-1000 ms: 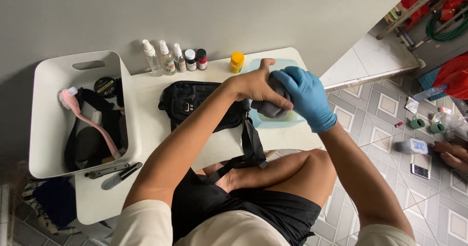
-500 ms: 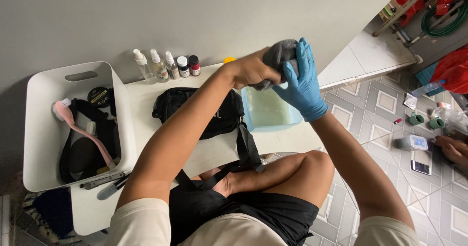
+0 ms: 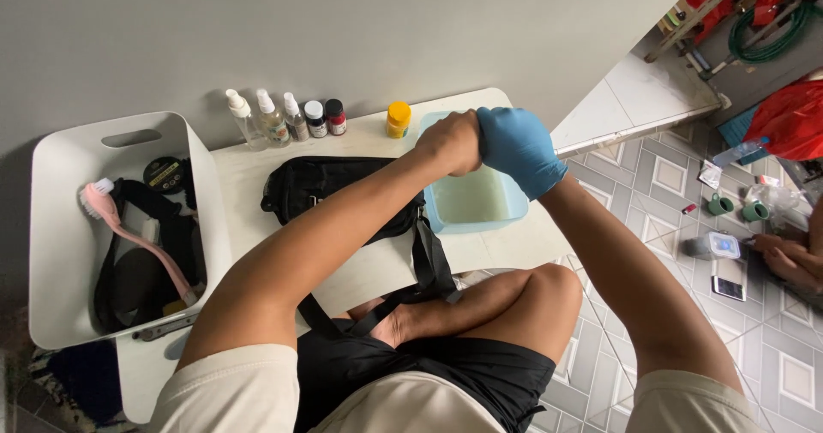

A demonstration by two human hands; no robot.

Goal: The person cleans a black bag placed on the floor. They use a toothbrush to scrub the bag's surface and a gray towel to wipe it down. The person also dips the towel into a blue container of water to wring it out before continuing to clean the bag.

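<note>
One white surface [image 3: 360, 270] is seen, and on its left end one white bin [image 3: 51, 227] is set, with one pink brush [image 3: 129, 231] and dark straps lying inside. One black bag [image 3: 334, 195] is laid in the middle of the surface, its strap hanging over the near edge toward the lap. One pale blue tub [image 3: 506, 214] of cloudy liquid is placed just right of the bag, close to the surface's right edge.

The left hand [image 3: 450, 144] is bare and the right hand [image 3: 519, 146] is gloved in blue; both are pressed together into fists directly above the tub. Whatever is clamped between them is hidden by the fingers, so it cannot be told what is held.

Along the wall, three clear spray bottles [image 3: 270, 117], two small dark jars [image 3: 324, 117] and one yellow-capped pot [image 3: 398, 119] are lined up.

The likely mishaps are judged as follows. Liquid could be dripped or splashed past the tub onto the bag, which lies just beside it. The tub could be knocked by a forearm and tipped off the nearby edge. The pot, standing just behind the tub, could be toppled by the hands.
</note>
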